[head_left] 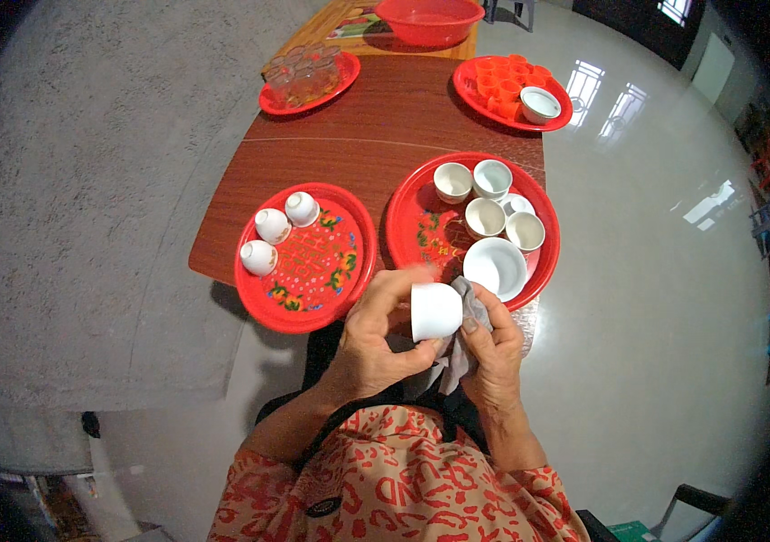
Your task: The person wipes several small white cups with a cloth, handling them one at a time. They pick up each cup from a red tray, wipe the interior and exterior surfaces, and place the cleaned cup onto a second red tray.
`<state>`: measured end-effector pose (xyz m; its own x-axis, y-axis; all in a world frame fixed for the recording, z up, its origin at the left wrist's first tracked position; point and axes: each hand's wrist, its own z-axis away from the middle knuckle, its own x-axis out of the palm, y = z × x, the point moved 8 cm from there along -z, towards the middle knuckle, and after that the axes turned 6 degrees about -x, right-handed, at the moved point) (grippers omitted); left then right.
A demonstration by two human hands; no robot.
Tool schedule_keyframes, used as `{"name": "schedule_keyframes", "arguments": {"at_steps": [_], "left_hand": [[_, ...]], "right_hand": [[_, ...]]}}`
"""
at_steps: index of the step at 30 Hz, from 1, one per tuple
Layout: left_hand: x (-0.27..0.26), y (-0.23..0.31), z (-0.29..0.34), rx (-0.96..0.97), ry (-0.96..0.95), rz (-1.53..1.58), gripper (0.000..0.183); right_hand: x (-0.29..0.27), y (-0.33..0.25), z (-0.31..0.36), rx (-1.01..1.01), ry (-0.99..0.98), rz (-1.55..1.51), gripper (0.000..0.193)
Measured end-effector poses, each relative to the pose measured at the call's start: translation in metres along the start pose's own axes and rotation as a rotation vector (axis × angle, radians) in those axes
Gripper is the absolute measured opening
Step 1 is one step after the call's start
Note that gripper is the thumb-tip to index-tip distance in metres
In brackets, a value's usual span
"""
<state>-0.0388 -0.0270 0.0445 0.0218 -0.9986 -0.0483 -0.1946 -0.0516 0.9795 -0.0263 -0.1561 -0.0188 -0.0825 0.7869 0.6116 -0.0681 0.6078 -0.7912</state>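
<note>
The white cup (436,312) is held up between both hands at the near edge of the right tray (400,212), lying on its side with the mouth toward the left; its inside cannot be seen. The left hand (368,348) curls around the mouth end, thumb below, its upper fingertips smeared by blur; how far they reach into the cup I cannot tell. The right hand (495,350) pinches a grey cloth (460,361) against the base, hiding much of the bundle; the cloth's lower end is lost among dark clothing.

Both hands and the cup cover part of the tray's near rim. On it stand four upright cups (485,219) and a larger bowl (494,269); a further white piece (518,205) is partly masked by the cups, its kind unclear. The left tray (308,271) carries three upturned cups (273,226).

Farther along the desk (376,126), clear glasses (305,74) overlap too much to count, and orange cups (504,86) crowd around a white bowl (541,105). The red basin (430,20) is cut by the upper edge.
</note>
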Motion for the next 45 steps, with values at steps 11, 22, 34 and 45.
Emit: {"name": "schedule_keyframes", "arguments": {"at_steps": [11, 22, 34, 45], "left_hand": [[0.004, -0.038, 0.009, -0.283, -0.143, 0.156, 0.062], [0.002, -0.041, 0.011, -0.292, -0.162, 0.21, 0.058], [0.006, -0.008, 0.011, -0.064, -0.177, -0.32, 0.064], [-0.009, -0.041, 0.021, -0.183, -0.047, 0.073, 0.059]], "right_hand": [[0.017, -0.034, -0.002, -0.348, -0.183, 0.702, 0.033], [0.033, -0.047, 0.023, -0.728, -0.411, 0.933, 0.045], [0.021, -0.043, -0.004, -0.42, -0.363, 0.714, 0.028], [0.019, -0.016, 0.005, -0.254, -0.3, 0.692, 0.03]]}}
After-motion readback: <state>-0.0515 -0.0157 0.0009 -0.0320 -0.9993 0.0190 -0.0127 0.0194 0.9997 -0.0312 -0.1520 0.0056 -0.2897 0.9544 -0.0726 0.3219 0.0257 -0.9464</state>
